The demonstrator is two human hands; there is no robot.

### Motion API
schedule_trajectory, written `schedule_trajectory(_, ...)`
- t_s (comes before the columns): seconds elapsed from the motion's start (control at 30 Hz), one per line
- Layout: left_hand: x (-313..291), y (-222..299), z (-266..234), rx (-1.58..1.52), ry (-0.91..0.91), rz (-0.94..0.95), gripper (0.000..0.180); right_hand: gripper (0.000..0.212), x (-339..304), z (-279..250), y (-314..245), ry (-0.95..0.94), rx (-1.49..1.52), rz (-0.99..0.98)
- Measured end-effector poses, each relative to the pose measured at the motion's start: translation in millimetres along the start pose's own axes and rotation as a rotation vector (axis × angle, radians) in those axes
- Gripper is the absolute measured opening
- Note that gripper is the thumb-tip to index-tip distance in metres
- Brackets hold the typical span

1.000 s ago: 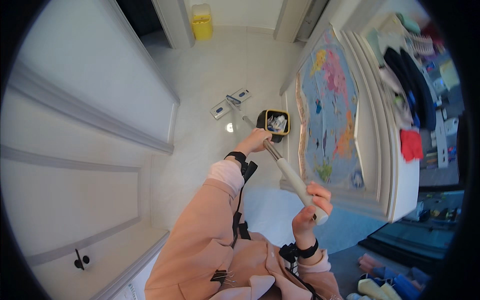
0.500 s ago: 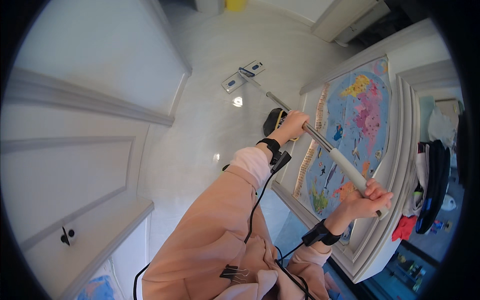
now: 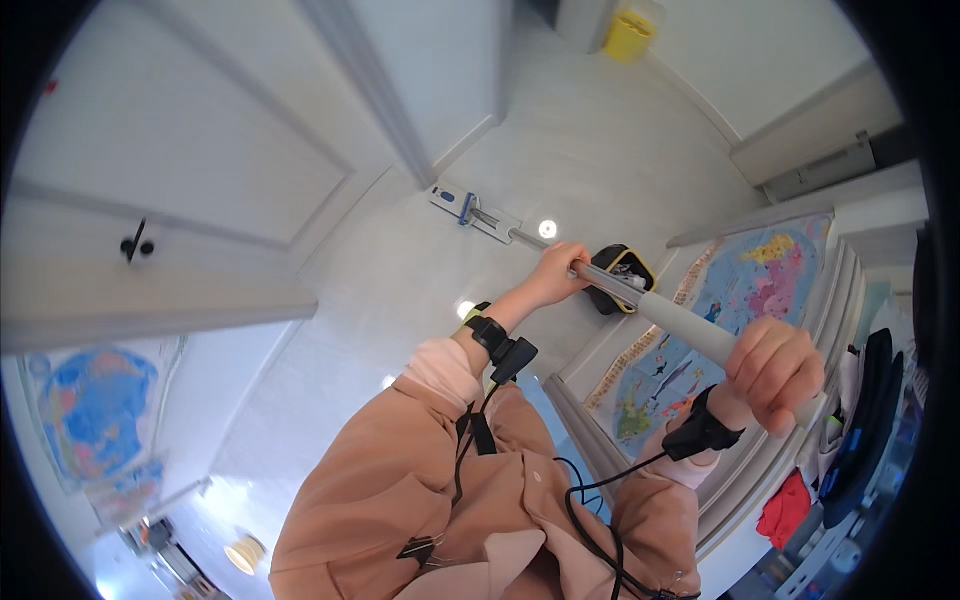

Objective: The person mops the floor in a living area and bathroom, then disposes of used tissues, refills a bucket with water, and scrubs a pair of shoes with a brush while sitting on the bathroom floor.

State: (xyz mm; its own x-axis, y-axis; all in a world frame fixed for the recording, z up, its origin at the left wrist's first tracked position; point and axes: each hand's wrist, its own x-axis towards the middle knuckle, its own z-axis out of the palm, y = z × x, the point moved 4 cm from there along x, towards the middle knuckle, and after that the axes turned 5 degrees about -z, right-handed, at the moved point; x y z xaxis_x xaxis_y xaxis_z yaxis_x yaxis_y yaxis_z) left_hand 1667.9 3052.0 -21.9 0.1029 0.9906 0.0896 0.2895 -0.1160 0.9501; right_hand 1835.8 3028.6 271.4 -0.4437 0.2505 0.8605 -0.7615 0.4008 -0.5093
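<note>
A flat mop [image 3: 690, 326] runs slantwise from the upper handle at the right down to the floor. Its rectangular white-and-blue mop head [image 3: 452, 200] lies on the pale floor by the end of the grey door frame. My left hand [image 3: 557, 276] is wrapped round the metal part of the pole. Farther up, my right hand [image 3: 775, 375] grips the pale grey sleeve near its top end. Black straps with small devices and cables sit on both wrists.
A black bag with yellow trim [image 3: 622, 280] stands on the floor beside the pole. At the left is a white door [image 3: 190, 130] with a black handle. An open door with a map poster [image 3: 760, 270] is at the right, near hanging clothes [image 3: 870, 430]. A yellow bin [image 3: 629, 37] stands far off.
The mop head has swung left, nearer the door frame, and turned. Both hands keep their hold on the pole. The view has shifted, so the bag and poster appear farther right.
</note>
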Motion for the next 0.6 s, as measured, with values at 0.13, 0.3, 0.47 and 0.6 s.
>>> schedule_trajectory(0.13,-53,13,-26,0.038,0.089,0.012,0.028,0.024,26,45,3,-0.094,0.077,0.011)
schedule_trajectory(0.3,-97,21,-32,0.128,0.197,0.077,0.027,0.022,14,76,-15,0.355,-0.487,-0.129)
schedule_trajectory(0.47,-139,17,-18,0.073,0.132,-0.049,0.027,0.030,-21,81,-36,0.803,-0.914,-0.215)
schedule_trajectory(0.6,-194,1,-23,0.052,0.144,-0.186,0.032,0.033,-42,97,-27,0.921,-0.986,-0.039)
